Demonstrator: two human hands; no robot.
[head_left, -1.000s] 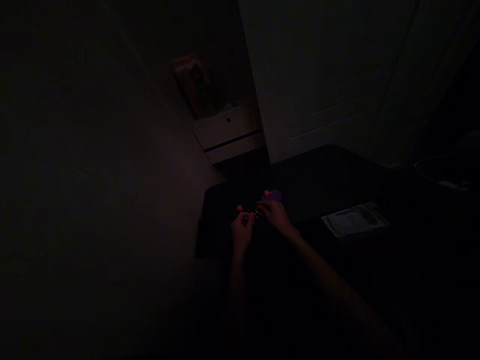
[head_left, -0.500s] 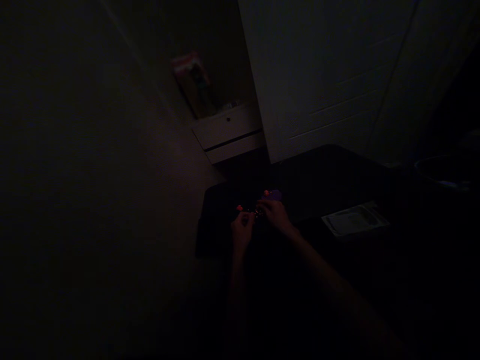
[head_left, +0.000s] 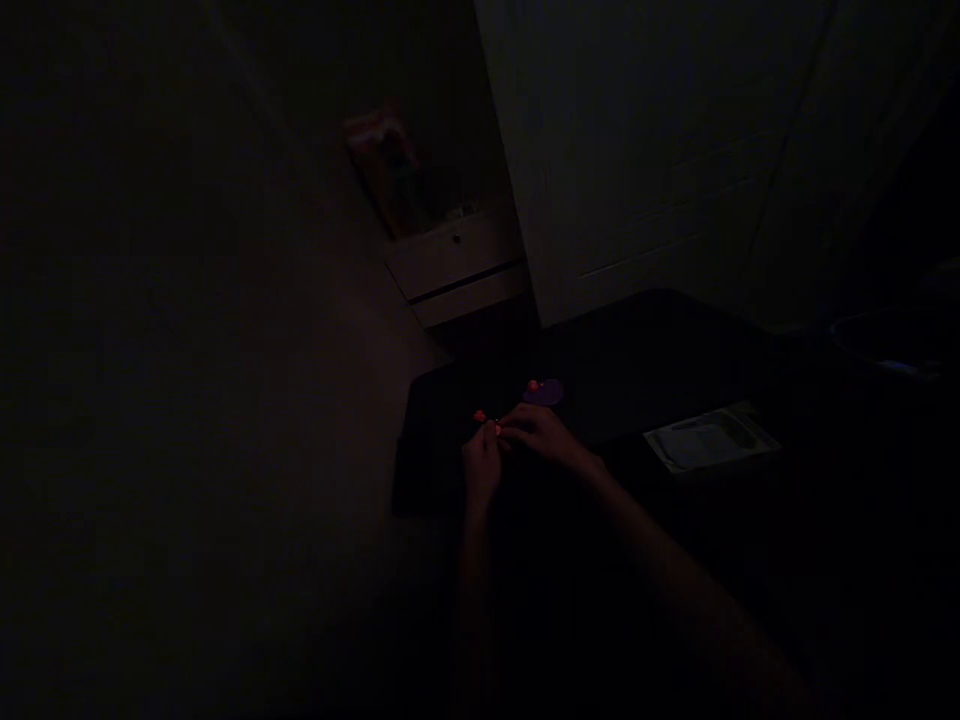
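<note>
The room is very dark. My left hand is closed in a pinch over the dark table, and my right hand meets it from the right with its fingertips together. Between the fingertips is a small reddish, lit piece, too dim to name. Just beyond my left fingers lies a small reddish-orange piece. Behind my right hand is a flat purple oval thing, with a small round red piece at its left edge.
The dark table top runs from the wall on the left to a pale panel. A flat, light-coloured packet or booklet lies on the right. Beyond stands a white drawer unit with a red-topped box.
My right hand has moved left, and its fingers now touch those of my left hand. The several bright specks between the hands no longer show. The scene has dimmed, and more of the purple oval shows.
</note>
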